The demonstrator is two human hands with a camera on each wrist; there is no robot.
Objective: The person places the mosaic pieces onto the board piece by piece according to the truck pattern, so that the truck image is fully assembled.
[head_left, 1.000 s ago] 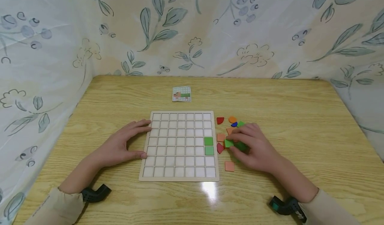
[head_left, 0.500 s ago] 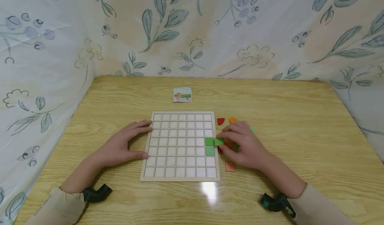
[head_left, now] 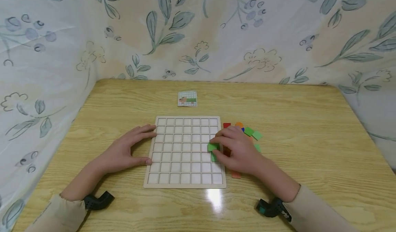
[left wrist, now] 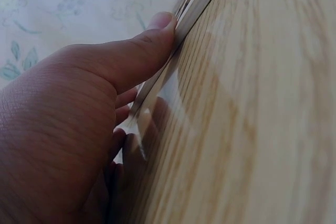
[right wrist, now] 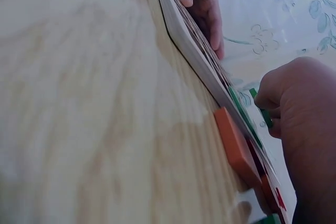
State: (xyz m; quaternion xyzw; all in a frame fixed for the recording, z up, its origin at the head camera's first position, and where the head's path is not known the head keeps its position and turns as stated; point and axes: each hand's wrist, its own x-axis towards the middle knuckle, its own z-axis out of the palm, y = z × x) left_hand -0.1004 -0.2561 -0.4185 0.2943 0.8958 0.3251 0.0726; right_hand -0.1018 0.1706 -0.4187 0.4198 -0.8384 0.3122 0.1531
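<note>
A wooden grid board [head_left: 185, 186] lies flat on the table. My left hand [head_left: 122, 153] rests at its left edge, the fingertips and thumb touching the frame with a wide gap between them. Over the board's right side, my right hand [head_left: 238, 151] pinches a green square tile [head_left: 211, 146] between thumb and fingers. That tile is just above the grid, as the right wrist view also shows. A lighter green tile [head_left: 214, 157] sits in a right-column cell, partly covered by the right thumb. The cell above it is hidden by the held tile and fingers.
Right of the board lie loose pieces: a red piece [head_left: 227, 125], an orange round piece [head_left: 239, 125], green tiles [head_left: 257, 135] and an orange tile [head_left: 236, 174], some hidden by my right hand. A small patterned card [head_left: 187, 99] lies behind the board.
My right hand has moved left from the loose pieces, carrying the green square tile across the board's right edge and over the grid. The left hand stays in place.
</note>
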